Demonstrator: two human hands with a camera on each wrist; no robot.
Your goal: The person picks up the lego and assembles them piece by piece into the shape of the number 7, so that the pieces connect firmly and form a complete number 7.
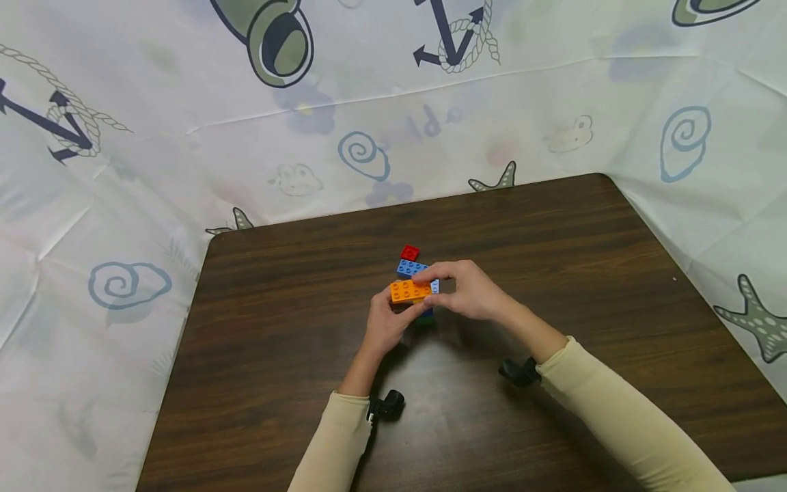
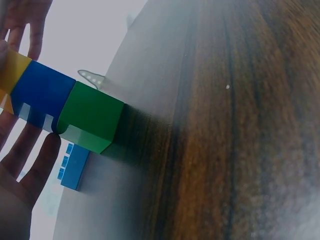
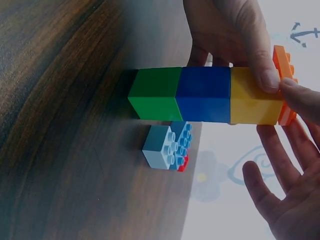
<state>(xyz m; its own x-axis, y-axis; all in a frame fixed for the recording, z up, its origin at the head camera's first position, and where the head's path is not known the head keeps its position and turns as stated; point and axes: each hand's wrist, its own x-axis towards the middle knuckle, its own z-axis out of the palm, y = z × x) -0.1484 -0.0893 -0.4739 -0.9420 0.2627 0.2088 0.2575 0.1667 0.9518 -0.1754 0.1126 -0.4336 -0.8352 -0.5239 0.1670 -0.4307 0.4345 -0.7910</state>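
A tower of Duplo-style bricks stands on the table: a green brick (image 3: 155,93) at the bottom, a blue brick (image 3: 205,95) above it, then a yellow brick (image 3: 252,102). On top lies a thin, studded orange brick (image 1: 410,292), wider than the tower; whether it is fully pressed down I cannot tell. My left hand (image 1: 384,324) grips the upper tower, its thumb against the yellow brick and its fingers around the other side. With thumb and fingers, my right hand (image 1: 470,290) pinches the orange brick at its right end.
Close behind the tower, a light blue brick (image 3: 158,146), a medium blue brick (image 1: 408,267) and a red brick (image 1: 410,253) stand on the dark wooden table (image 1: 295,307). A printed white cloth (image 1: 246,157) hangs beyond the table's back edge.
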